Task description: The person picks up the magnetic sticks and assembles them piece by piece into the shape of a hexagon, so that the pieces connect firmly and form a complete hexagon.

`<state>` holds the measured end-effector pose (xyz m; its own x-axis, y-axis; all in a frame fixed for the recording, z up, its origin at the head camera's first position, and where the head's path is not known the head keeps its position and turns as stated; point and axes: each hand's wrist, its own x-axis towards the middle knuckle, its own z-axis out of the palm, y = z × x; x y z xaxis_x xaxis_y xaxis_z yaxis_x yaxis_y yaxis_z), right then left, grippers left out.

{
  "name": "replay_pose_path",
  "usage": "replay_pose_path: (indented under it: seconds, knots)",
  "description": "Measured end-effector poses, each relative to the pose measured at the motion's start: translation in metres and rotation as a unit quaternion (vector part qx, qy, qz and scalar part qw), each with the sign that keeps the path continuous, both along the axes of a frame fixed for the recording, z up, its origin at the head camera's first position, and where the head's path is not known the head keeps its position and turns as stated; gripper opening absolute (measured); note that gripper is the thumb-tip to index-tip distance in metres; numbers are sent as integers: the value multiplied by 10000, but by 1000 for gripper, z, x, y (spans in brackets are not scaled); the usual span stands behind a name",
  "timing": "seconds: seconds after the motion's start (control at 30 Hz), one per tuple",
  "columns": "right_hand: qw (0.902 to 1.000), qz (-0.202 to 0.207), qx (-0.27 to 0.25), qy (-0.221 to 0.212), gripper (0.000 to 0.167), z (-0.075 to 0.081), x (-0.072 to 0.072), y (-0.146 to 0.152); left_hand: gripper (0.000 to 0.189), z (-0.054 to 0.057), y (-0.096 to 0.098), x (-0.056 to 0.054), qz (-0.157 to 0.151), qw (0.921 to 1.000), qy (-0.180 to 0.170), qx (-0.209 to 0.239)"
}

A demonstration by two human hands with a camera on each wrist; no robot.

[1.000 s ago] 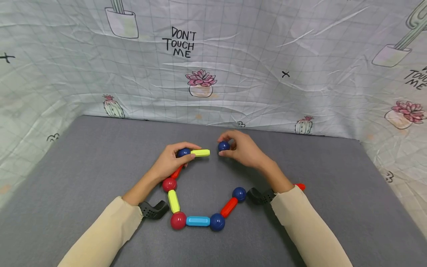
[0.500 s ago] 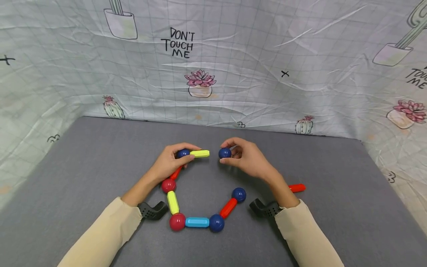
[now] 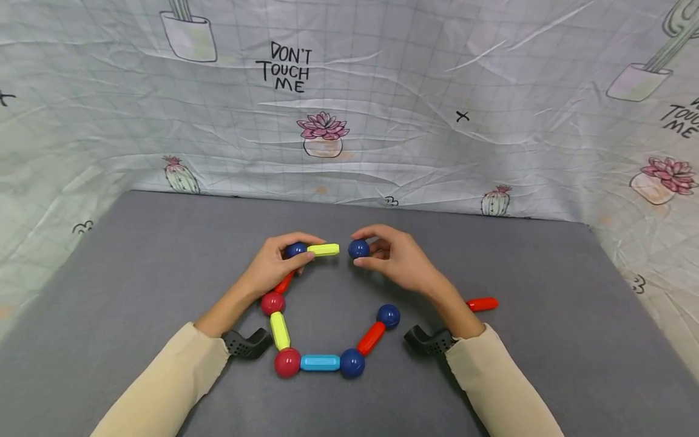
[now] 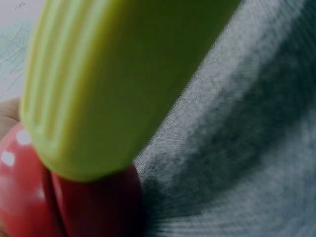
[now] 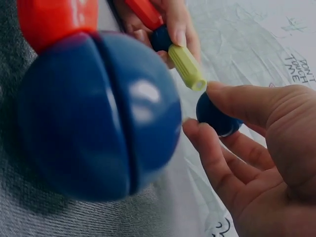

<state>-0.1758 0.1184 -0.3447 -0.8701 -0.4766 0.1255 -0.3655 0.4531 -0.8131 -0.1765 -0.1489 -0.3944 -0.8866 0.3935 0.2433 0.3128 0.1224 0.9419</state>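
My left hand (image 3: 267,266) grips a blue ball (image 3: 297,250) with a ribbed yellow rod (image 3: 325,249) sticking out to the right. From that ball a red rod (image 3: 284,283) runs down to a red ball (image 3: 273,303), part of a joined chain. My right hand (image 3: 403,260) pinches a separate blue ball (image 3: 358,249) between thumb and fingers. In the head view a small gap parts this ball from the yellow rod's free end. The right wrist view shows the rod's round end (image 5: 199,85) facing the ball (image 5: 216,114).
The chain continues through a yellow rod (image 3: 280,331), red ball (image 3: 287,363), light-blue rod (image 3: 320,363), blue ball (image 3: 352,363) and red rod (image 3: 371,338) to a blue end ball (image 3: 389,316). A loose red rod (image 3: 483,304) lies beyond the right wrist on the grey table (image 3: 546,340).
My right hand has come down slightly toward me, and its blue ball is now nearer the yellow rod's end. The left hand keeps its grip almost unmoved.
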Motion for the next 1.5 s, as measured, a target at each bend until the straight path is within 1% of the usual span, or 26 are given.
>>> replay_pose_path:
  seconds: [0.2, 0.4, 0.53, 0.67, 0.9, 0.97, 1.1, 1.2, 1.4, 1.5]
  knots:
    - [9987, 55, 107, 486, 39, 0, 2, -5, 23, 0, -1, 0, -47, 10000, 47, 45]
    - [9959, 147, 295, 842, 38, -1, 3, -10, 23, 2, -2, 1, -96, 9999, 106, -21]
    - [9943, 154, 358, 990, 38, -3, 4, -13, 24, 2, -2, 0, -127, 9999, 97, 0]
    - [9942, 183, 392, 982, 38, -5, 5, -15, 24, 2, -1, 0, -193, 9998, 61, 21]
    - [9944, 164, 477, 924, 38, -6, 6, -16, 23, 29, 5, 14, -278, 9995, -5, -122]
    - [9948, 190, 480, 878, 39, -6, 7, -15, 24, 29, 5, 14, -289, 9995, -18, -144]
    - [9949, 293, 558, 787, 39, -1, 9, -15, 26, 15, 3, 7, -308, 9993, -28, -228]
    - [9941, 421, 676, 739, 39, 2, 10, -14, 27, 4, 1, 1, -361, 9992, -73, -180]
    - [9924, 595, 846, 661, 41, 4, 11, -14, 24, 1, 0, 0, -482, 9987, -154, -6]
    - [9922, 642, 892, 591, 43, 5, 12, -13, 23, 1, 0, 0, -503, 9986, -143, -33]
